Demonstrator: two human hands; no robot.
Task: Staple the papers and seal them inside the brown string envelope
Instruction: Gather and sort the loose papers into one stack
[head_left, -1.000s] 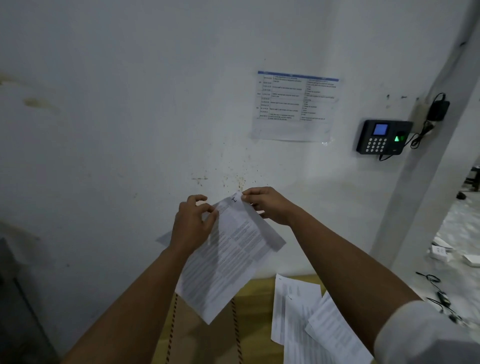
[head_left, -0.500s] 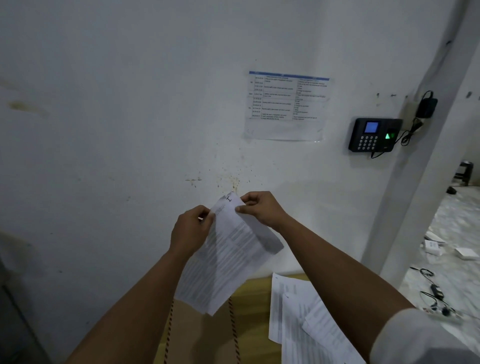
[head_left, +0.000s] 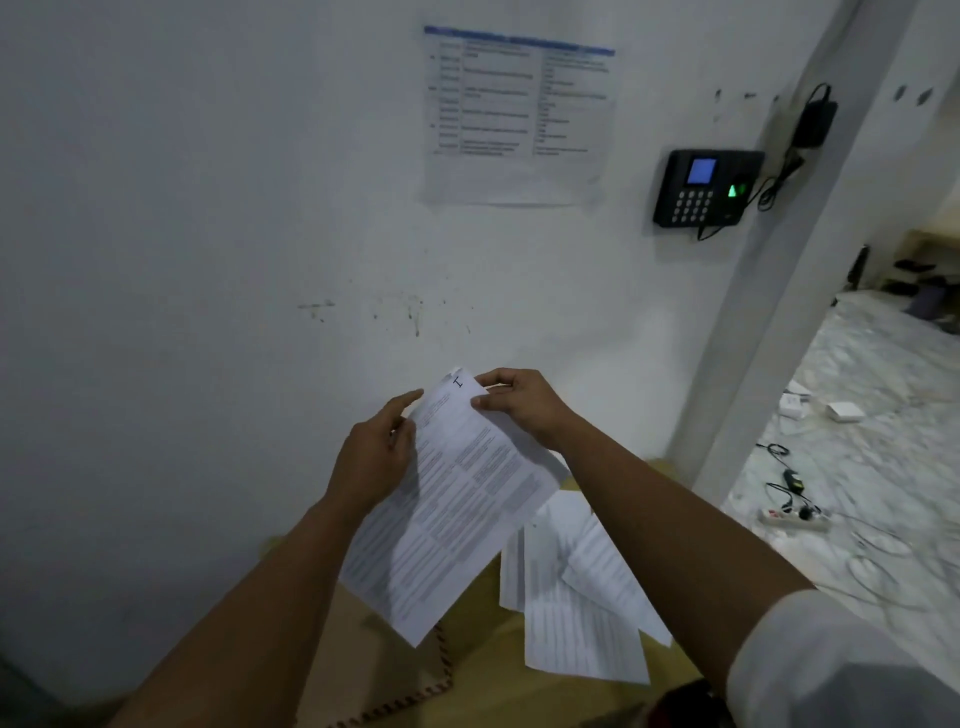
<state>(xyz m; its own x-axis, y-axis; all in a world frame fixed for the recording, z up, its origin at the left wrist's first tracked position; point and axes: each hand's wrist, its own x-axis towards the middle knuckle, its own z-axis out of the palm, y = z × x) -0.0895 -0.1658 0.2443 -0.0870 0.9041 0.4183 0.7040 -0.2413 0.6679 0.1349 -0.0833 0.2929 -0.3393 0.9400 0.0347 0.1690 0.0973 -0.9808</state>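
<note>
I hold a stack of printed papers (head_left: 457, 509) up in front of the white wall, tilted, with a staple near its top corner. My left hand (head_left: 376, 457) grips the stack's left edge. At the top corner, my right hand (head_left: 524, 405) pinches the sheets beside the staple. Below, on a yellowish wooden table (head_left: 670, 670), more loose printed sheets (head_left: 576, 613) lie in a fanned pile. A brown envelope (head_left: 343, 665) lies flat under the held stack, with a red-and-white striped string (head_left: 441, 670) across it. No stapler is in view.
The white wall stands close behind the table, with a laminated printed notice (head_left: 514, 114) and a black fingerprint keypad device (head_left: 701, 187) on it. To the right, a white pillar (head_left: 769, 312) edges a marble floor with a power strip (head_left: 795, 517), cables and small white boxes (head_left: 841, 410).
The camera has tipped down and moved closer. My left hand's fingers have loosened from a fist on the stack's corner to a looser grip along its left edge; the papers hang lower.
</note>
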